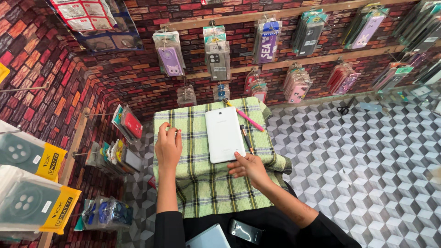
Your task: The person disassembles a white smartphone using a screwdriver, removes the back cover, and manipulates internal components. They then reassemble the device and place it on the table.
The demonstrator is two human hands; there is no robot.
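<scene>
A white tablet lies back side up on a green plaid cloth that covers a small table. My right hand touches the tablet's near right corner with a fingertip. My left hand rests on the cloth to the tablet's left, fingers curled around something small that I cannot make out. Beside the tablet's right edge lie a pink pen and a dark thin tool.
Packaged phone cases hang in rows on the brick-patterned wall ahead and to the left. A dark phone and a pale flat device lie on my lap. Scissors lie on the cube-patterned floor at right.
</scene>
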